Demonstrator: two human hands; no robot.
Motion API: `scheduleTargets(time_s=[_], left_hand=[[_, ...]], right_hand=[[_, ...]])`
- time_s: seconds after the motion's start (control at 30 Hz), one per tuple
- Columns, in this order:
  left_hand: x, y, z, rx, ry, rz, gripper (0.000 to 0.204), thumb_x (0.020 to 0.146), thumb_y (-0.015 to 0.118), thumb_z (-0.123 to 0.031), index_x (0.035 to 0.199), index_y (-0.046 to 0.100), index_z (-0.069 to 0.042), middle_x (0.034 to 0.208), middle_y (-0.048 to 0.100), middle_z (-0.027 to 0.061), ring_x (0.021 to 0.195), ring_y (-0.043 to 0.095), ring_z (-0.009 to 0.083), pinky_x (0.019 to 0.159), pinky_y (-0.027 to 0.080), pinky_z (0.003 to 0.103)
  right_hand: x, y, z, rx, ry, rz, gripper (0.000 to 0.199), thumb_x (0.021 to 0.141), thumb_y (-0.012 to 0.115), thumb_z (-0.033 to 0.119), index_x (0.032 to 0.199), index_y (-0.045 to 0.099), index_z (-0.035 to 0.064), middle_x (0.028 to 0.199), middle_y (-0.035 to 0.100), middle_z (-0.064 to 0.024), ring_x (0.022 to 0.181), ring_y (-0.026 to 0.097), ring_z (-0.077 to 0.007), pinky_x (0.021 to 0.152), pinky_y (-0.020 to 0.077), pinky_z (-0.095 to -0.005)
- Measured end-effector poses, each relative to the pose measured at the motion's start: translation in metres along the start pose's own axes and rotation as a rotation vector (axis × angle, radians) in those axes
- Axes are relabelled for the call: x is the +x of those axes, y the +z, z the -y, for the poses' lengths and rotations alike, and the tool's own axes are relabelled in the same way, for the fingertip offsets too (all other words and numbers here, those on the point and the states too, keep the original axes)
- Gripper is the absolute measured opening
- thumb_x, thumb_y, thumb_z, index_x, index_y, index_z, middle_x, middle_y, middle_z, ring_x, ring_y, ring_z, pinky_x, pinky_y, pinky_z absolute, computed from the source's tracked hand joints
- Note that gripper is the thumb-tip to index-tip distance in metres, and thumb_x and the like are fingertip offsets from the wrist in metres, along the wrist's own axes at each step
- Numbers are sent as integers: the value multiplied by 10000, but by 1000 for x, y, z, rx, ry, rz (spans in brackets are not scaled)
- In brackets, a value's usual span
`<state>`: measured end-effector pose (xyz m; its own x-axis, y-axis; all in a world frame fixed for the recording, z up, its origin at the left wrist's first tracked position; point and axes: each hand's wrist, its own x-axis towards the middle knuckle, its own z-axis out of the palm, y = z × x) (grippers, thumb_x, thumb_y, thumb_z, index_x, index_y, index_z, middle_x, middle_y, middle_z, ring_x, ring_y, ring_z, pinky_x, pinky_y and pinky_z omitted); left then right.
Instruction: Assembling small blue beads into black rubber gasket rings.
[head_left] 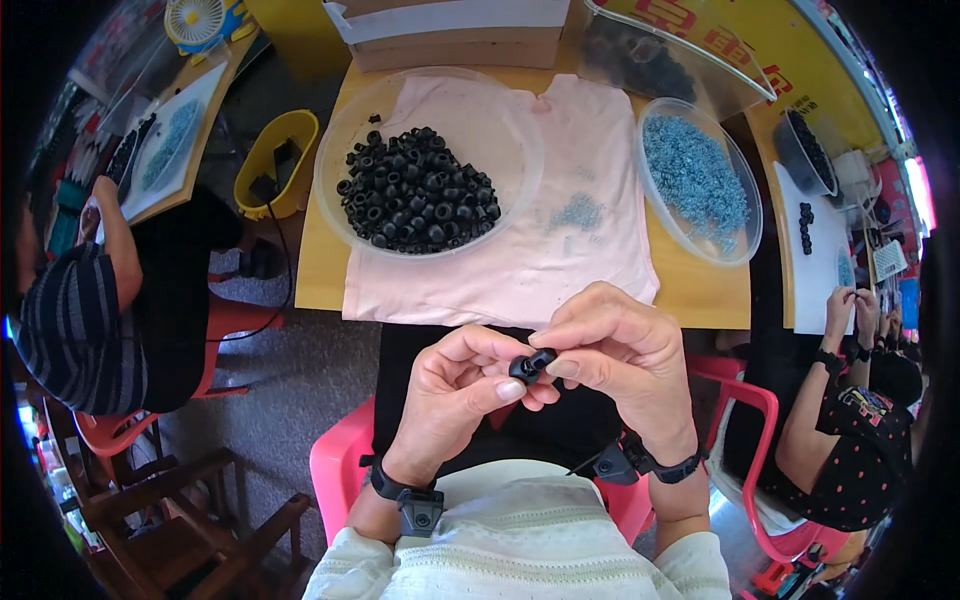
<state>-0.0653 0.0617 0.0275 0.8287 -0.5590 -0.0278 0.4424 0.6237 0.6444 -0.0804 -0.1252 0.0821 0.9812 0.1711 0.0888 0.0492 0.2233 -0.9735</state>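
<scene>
My left hand [462, 392] and my right hand [618, 352] meet over my lap, both pinching one small black plastic part [531, 364] between thumbs and fingertips. Ahead on the wooden table [318, 262] lies a pink cloth [520, 262]. A clear round bowl [340, 140] on it holds several black ring-shaped parts [418, 192]. A small pile of blue-grey metal bits [580, 212] lies loose on the cloth. A second clear bowl [746, 242] to the right is full of the same blue-grey bits [694, 176].
A cardboard box [455, 32] and a clear bin [665, 55] stand at the table's far edge. One person sits at the left [95, 320], another at the right [850, 440], each at their own table. A yellow bucket [276, 160] sits on the floor. Pink chair [338, 470] under me.
</scene>
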Motion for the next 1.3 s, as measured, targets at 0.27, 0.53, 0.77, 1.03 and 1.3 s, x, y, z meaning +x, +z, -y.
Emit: scheduleTargets(time_s=[0.27,0.53,0.77,1.03,1.3], left_hand=[[-1,-2,2,-22,-3,-40,193,869,668,1,1049,605,34,999,682,198,894,707,271,790,599,351],[4,-4,9,-54,-8,-72,180,835,699,11,1000,628,22,973,685,173,861,707,266,765,602,357],[3,-7,12,-158,-95,-46,153,854,692,-19,990,630,11,977,687,177,865,706,270,780,595,351],[6,-10,18,-164,-100,-52,124,865,677,-13,979,631,-1,980,682,170,877,704,275,802,588,353],[5,-7,15,-145,-134,-123,100,896,653,-29,990,622,-12,998,679,145,919,697,261,796,591,336]], right_hand=[[-2,-1,-6,0,52,-22,157,894,629,-27,1044,669,-54,1005,580,-112,787,681,-180,678,582,-251],[-8,-1,-16,22,23,-48,169,891,638,-20,1054,673,-46,987,587,-98,776,670,-161,688,559,-241],[-9,-1,-21,65,35,-80,164,891,644,-13,1050,677,-40,956,595,-82,757,658,-136,665,542,-223],[-10,3,-28,-4,9,-163,142,892,645,-17,1028,679,-35,931,607,-67,762,641,-102,649,531,-205],[-13,4,-30,-462,-173,-196,211,838,680,-40,1048,668,-23,934,634,-79,741,636,-98,658,532,-221]])
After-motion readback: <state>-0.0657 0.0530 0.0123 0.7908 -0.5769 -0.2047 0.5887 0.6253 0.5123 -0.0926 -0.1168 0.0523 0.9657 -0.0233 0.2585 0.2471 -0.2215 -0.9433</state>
